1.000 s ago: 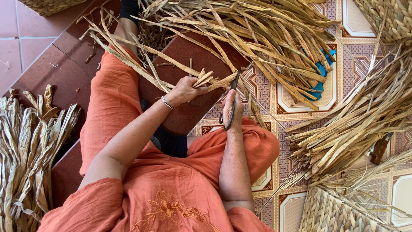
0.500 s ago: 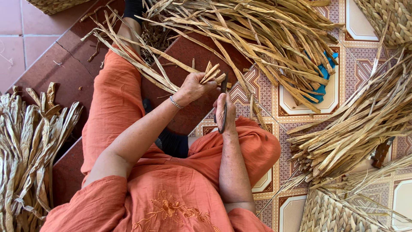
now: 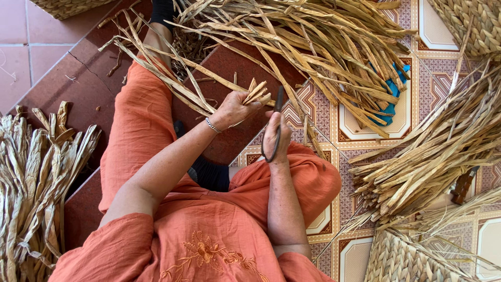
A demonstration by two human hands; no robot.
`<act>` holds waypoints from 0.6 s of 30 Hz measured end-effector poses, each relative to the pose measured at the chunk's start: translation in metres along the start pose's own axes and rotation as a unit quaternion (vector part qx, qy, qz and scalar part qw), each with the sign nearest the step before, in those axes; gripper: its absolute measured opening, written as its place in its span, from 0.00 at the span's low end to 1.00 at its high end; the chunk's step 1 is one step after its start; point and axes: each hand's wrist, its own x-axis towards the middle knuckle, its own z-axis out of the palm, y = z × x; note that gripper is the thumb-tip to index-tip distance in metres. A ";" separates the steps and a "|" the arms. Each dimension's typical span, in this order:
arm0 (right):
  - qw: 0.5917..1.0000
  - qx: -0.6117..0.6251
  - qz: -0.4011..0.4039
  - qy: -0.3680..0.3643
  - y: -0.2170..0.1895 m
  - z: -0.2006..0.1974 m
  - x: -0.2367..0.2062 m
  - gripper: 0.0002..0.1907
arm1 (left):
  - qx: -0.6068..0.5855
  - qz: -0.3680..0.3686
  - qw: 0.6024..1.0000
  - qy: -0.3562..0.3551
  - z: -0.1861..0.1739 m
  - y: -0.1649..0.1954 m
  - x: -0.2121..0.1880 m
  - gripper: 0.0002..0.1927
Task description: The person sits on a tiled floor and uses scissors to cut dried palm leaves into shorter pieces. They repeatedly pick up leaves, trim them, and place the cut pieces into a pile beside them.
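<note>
My left hand (image 3: 233, 109) sits at the centre of the frame, fingers curled and pinching a small bunch of dry strips (image 3: 257, 93); their cut ends fan up just above my thumb, and the long tails run off toward the upper left across my orange trouser leg (image 3: 130, 141). My right hand (image 3: 276, 137) is just to the right of it, closed around dark scissors (image 3: 275, 125): the loop handle hangs below my fingers and the blades point up, close beside the strip ends. Whether the blades touch them I cannot tell. A big heap of strips (image 3: 323, 47) fills the upper middle, over something blue (image 3: 392, 91). Bundles (image 3: 31, 177) lie at the left edge, more stalks (image 3: 433, 156) at the right, and woven baskets (image 3: 469, 26) sit in the right corners.
</note>
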 end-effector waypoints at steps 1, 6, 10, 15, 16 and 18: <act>1.000 0.024 0.001 0.014 0.001 -0.003 0.001 0.38 | 0.060 0.009 0.998 0.019 0.000 -0.001 0.001 0.12; 0.966 0.192 0.127 0.114 0.003 -0.030 0.015 0.43 | 0.282 0.045 0.957 0.044 0.007 -0.005 0.020 0.13; 0.916 0.329 0.176 0.149 0.005 -0.046 0.024 0.44 | 0.405 0.096 0.908 0.051 0.029 -0.008 0.037 0.09; 0.909 0.335 0.199 0.145 0.005 -0.048 0.025 0.45 | 0.476 0.079 0.876 -0.005 0.049 -0.009 0.054 0.07; 0.910 0.334 0.199 0.142 0.004 -0.048 0.025 0.45 | 0.477 0.074 0.876 -0.002 0.050 -0.008 0.055 0.07; 0.909 0.336 0.206 0.136 0.004 -0.048 0.026 0.45 | 0.479 0.066 0.875 0.005 0.049 -0.006 0.057 0.08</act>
